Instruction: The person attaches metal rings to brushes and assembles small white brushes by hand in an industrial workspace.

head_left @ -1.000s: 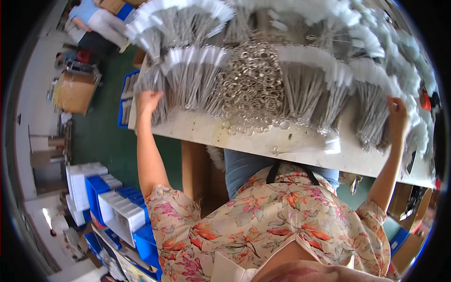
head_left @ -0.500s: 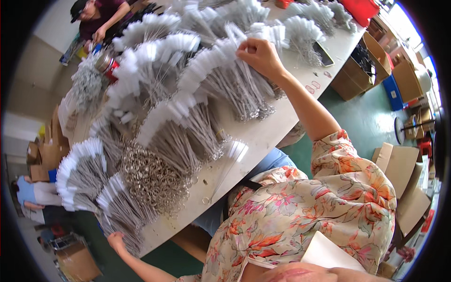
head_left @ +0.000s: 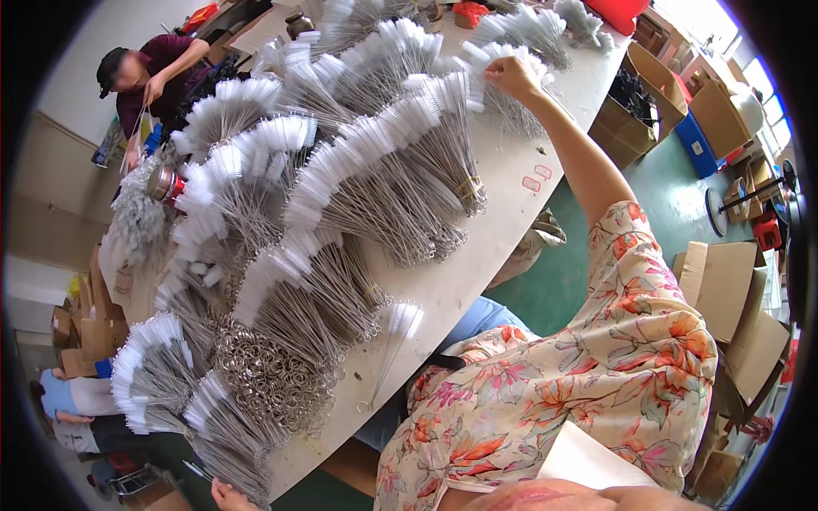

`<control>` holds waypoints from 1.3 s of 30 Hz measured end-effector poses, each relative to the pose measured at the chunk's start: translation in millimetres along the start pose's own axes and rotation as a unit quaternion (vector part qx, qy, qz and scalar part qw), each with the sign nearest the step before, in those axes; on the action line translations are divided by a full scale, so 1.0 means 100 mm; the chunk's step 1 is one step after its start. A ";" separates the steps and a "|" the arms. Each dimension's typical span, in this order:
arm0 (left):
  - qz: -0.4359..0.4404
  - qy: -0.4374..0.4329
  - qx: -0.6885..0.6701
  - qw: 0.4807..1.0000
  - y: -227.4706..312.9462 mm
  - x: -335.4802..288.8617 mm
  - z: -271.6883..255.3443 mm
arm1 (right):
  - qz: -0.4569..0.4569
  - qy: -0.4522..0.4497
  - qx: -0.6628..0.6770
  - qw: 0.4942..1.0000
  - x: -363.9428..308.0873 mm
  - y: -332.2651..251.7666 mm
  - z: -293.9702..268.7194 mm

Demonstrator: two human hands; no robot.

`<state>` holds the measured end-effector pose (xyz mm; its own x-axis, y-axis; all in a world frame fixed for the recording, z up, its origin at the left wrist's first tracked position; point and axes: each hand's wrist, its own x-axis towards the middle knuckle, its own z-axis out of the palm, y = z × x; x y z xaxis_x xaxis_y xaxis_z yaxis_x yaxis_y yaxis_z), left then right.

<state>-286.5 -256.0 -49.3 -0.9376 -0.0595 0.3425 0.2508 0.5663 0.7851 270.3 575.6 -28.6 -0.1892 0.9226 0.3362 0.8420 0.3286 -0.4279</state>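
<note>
Wire-handled brushes with white bristles (head_left: 341, 166) lie in fanned bundles over the table, ring-looped ends toward me. My right hand (head_left: 511, 75) reaches across to a far bundle (head_left: 520, 106), its fingers curled together at the bristle tops; what they pinch is hidden. Low at the left, my left hand (head_left: 232, 496) is partly cut off by the picture edge. Its fingers are bent beside the nearest bundle (head_left: 234, 464), close to a slim pale stick (head_left: 198, 470). A heap of metal rings (head_left: 268, 370) sits among the bundles. One loose brush (head_left: 396, 341) lies apart near the front edge.
Across the table (head_left: 503, 204) a person in a dark cap (head_left: 158, 72) works with both hands. A red tin (head_left: 166, 185) stands among the brushes. Open cardboard boxes (head_left: 635, 115) and a blue crate (head_left: 699, 145) are off to the right.
My right hand has moved off the middle row of bundles to the far one at the right. The view has shifted, and my left hand now sits lower in the picture.
</note>
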 end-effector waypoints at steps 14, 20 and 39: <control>-0.050 -0.304 -0.350 0.885 2.55 -1.57 1.08 | -0.173 -0.049 0.533 0.827 -0.89 -1.78 -0.87; 0.156 -0.424 -0.385 0.805 3.25 -2.35 1.89 | -0.150 -0.357 0.718 0.578 -2.38 -3.08 -0.23; 0.499 -0.107 -0.197 0.837 2.66 -2.45 1.74 | 0.062 -0.551 0.709 0.435 -2.76 -3.17 0.02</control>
<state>-32.2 52.0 -13.6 -0.2240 0.4535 0.8627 0.9556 -0.0716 0.2858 54.5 217.3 12.7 -0.9724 0.2307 -0.0360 -0.1305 -0.6650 -0.7354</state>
